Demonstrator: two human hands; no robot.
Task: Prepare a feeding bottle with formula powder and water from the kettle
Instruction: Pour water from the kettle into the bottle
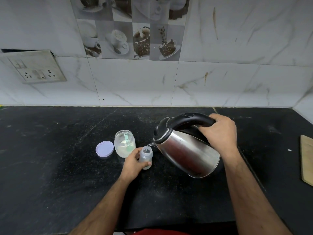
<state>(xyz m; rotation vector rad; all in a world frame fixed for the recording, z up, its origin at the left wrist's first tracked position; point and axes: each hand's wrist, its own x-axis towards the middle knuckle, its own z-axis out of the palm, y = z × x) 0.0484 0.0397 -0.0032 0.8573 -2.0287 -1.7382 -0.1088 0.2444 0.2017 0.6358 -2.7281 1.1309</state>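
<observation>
- head view: the steel kettle (188,155) is tipped, its spout pointing left and down over the open mouth of the feeding bottle (146,157), its long axis slanting up to the right.
- the right hand (220,133) is wrapped around the kettle's curved black handle.
- the left hand (133,165) grips the small translucent bottle, upright on the black speckled counter (50,158).
- just left of the bottle: a clear jar (124,144) of pale powder with a green scoop (127,138) inside, and a round lilac lid (104,148).
</observation>
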